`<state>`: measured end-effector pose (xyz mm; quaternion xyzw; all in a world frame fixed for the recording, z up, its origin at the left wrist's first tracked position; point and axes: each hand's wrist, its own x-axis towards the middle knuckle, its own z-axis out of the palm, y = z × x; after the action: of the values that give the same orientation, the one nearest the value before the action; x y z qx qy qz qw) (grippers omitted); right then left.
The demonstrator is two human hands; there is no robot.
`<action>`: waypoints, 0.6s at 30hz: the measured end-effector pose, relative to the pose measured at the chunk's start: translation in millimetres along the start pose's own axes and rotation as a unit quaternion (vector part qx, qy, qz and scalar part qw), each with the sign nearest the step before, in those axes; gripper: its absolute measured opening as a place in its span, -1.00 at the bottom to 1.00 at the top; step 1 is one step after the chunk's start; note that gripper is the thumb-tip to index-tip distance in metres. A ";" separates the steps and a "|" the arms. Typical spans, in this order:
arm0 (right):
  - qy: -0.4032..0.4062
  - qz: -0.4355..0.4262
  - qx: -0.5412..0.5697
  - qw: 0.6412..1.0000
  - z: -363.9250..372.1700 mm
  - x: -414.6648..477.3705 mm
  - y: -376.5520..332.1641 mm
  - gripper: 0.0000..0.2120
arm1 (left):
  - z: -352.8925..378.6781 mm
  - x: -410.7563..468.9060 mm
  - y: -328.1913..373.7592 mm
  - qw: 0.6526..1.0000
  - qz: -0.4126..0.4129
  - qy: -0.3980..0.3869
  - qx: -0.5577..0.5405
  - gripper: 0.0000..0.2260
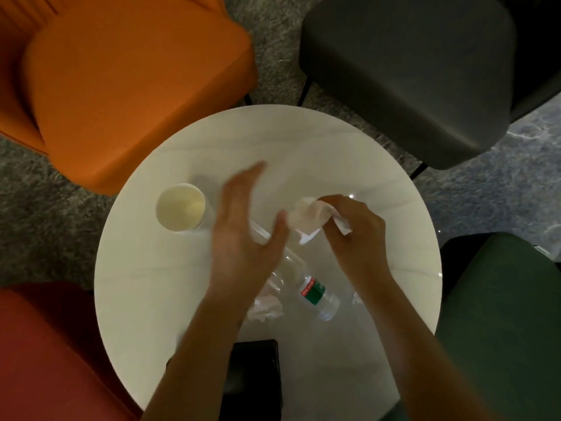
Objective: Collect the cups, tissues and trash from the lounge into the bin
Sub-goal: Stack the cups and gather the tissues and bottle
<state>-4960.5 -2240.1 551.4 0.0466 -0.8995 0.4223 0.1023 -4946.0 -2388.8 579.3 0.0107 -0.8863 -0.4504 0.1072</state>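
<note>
The right hand [355, 235] pinches a crumpled tissue [306, 217] in curled fingers, just beside the thumb of the left hand [243, 232]. The left hand is blurred, its fingers straight and holding nothing. Left of it, near but apart, a paper cup [180, 207] stands upright, mouth up. The free left hand is much the nearer, so the cup is probably its next pick.

Below the palms a water bottle [317, 294] lies on its side, its long axis slanting from under the left palm toward the right forearm. A second tissue wad [265, 308] rests against the left forearm. All of this sits on the round white table [303, 141]. Whether the black object [252, 378] between the forearms is the bin, I cannot tell.
</note>
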 end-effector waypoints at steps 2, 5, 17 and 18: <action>-0.020 0.038 0.078 0.996 -8.5 -7.6 -6.4 -0.90 | 13.6 -12.8 12.6 0.990 -0.022 -0.131 -0.053 -0.60; -0.049 0.063 0.165 0.983 -22.2 -21.2 -6.7 -0.85 | 23.8 -31.2 14.9 0.981 -0.041 -0.157 -0.102 -0.73; -0.161 0.199 -0.234 0.938 -24.6 -125.3 57.8 -0.56 | -4.0 -94.2 -25.6 0.998 -0.051 0.033 -0.022 -0.81; -0.139 0.200 -0.217 0.945 -21.0 -129.6 58.3 -0.61 | -5.8 -99.9 -28.1 0.997 -0.067 0.029 -0.032 -0.79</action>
<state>-4841.0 -2187.0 491.7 -0.0997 -0.9653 0.2184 -0.1029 -4849.5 -2398.6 542.1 0.0800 -0.8651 -0.4844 0.1026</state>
